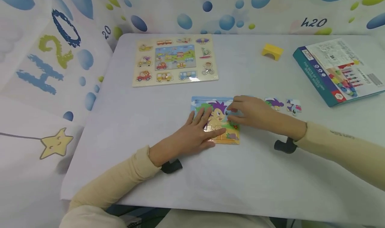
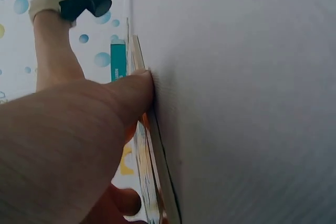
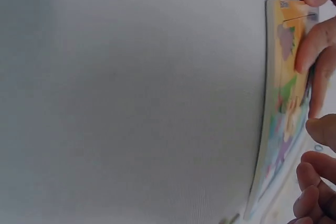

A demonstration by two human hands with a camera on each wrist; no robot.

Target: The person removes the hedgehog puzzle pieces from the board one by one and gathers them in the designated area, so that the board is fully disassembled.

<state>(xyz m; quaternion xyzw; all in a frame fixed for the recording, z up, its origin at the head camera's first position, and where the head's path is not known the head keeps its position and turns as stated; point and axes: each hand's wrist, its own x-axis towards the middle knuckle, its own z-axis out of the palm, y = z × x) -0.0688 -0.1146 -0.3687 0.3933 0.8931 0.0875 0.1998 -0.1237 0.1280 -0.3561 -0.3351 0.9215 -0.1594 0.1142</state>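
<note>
A jigsaw board (image 1: 231, 140) with a purple-haired cartoon hedgehog lies on the table, most of its picture filled in. My left hand (image 1: 197, 134) rests on its left part with fingers spread. In the left wrist view the thumb (image 2: 134, 90) lies along the board's edge. Over the board's right side is my right hand (image 1: 251, 112), fingers loosely bent. The right wrist view shows a gap between its thumb (image 3: 321, 130) and fingers, with no piece visible there. Right of the board lie two loose puzzle pieces, one purple and green (image 1: 275, 103), one with a pink patch (image 1: 294, 106).
At the back left lies a wooden vehicle puzzle (image 1: 175, 80). A yellow arch block (image 1: 272, 51) stands at the back right, beside a teal and white toy box (image 1: 340, 71). Patterned cloth (image 1: 195, 7) hangs behind the white table (image 1: 135, 128).
</note>
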